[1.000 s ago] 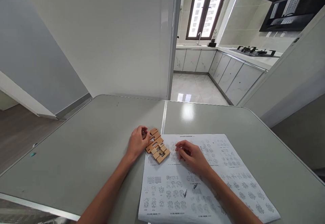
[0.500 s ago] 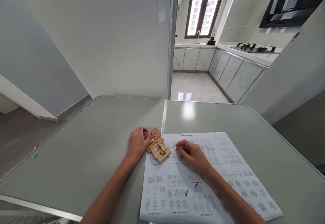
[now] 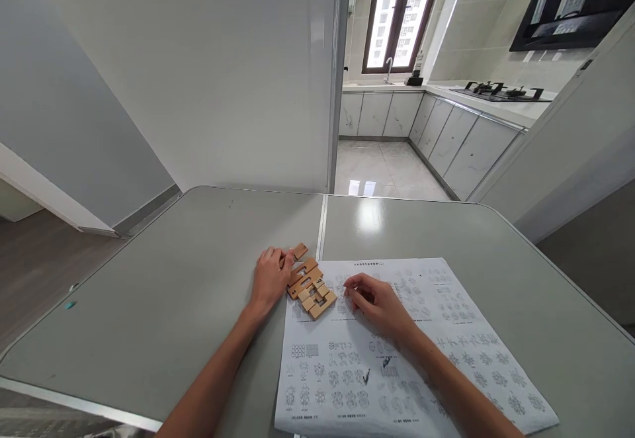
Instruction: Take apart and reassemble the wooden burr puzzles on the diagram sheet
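My left hand (image 3: pixel 270 276) is closed on one end of a flat wooden puzzle piece (image 3: pixel 300 250), just above a row of others. Slotted, darker wooden pieces (image 3: pixel 303 270) lie beside my fingers, two of them side by side. Against them rests a lighter square of interlocked wooden pieces (image 3: pixel 317 300), with a gap in its middle and a printed number at its upper corner. These sit at the upper left edge of a printed paper sheet (image 3: pixel 347 342). Over on the sheet, my right hand (image 3: pixel 374 300) lies with its fingers loosely curled, nothing visible in them, apart from the wood.
The sheet carries rows of small line drawings and pen ticks, spread on a grey-green table (image 3: pixel 163 306) with a seam down its middle. A small teal bit (image 3: pixel 70 305) lies near the left edge. Beyond stand a white wall and a kitchen with a stove (image 3: pixel 503 92).
The piece in my left hand has come away from the slotted row, moving up and leaving a gap. My right hand stays in place. The view has shifted slightly.
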The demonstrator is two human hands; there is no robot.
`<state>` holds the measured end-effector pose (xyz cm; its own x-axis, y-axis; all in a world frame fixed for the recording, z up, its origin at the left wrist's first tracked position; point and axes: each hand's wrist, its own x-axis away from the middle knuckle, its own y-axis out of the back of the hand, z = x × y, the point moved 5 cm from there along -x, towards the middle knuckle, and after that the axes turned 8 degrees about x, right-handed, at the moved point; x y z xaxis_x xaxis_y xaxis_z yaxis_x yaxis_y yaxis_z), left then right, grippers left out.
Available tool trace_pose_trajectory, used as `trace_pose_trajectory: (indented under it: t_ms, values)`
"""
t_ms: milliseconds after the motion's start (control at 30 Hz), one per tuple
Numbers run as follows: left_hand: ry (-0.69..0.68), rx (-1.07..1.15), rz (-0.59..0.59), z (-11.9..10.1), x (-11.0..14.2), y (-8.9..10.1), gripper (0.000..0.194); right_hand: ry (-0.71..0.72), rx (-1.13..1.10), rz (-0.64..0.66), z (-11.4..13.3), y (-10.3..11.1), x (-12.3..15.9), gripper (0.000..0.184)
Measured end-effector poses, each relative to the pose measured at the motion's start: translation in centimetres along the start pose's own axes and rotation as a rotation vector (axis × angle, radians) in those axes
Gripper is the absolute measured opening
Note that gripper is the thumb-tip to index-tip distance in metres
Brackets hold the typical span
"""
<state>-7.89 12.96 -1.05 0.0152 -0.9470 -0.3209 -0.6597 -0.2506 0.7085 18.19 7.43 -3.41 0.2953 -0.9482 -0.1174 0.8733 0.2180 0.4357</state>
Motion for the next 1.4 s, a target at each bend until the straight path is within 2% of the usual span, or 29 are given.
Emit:
trace_pose_trajectory:
  t_ms: [133, 367, 533, 800, 1033, 1200, 1400]
  values:
    - [-0.062, 0.026, 0.013, -0.9, 0.2, 0.0, 0.037, -0.002, -0.002, 0.004, 0.0, 0.0, 0.1, 0.016]
    - [-0.226, -0.193, 0.084, -2.2, 0.9, -0.5, 0.033, -0.003, -0.005, 0.018, -0.2, 0.0, 0.0, 0.016]
    - [-0.204, -0.239, 0.076, -1.8, 0.9, -0.6, 0.032, -0.007, -0.010, 0.022, -0.2, 0.0, -0.1, 0.015]
    - [-0.119, -0.171, 0.119, -1.7, 0.8, -0.6, 0.036, -0.015, -0.006, 0.019, -0.2, 0.0, -0.1, 0.014]
    - [-0.088, -0.171, 0.129, -1.5, 0.9, -0.7, 0.050, -0.017, -0.007, 0.016, -0.4, -0.1, 0.0, 0.015]
    - [-0.120, -0.244, 0.135, -1.6, 1.0, -0.9, 0.054, -0.017, -0.016, 0.018, -0.3, -0.1, 0.0, 0.014]
    - [-0.182, -0.242, 0.104, -2.1, 1.3, -0.6, 0.051, -0.011, -0.004, 0.020, -0.4, -0.3, 0.0, 0.015]
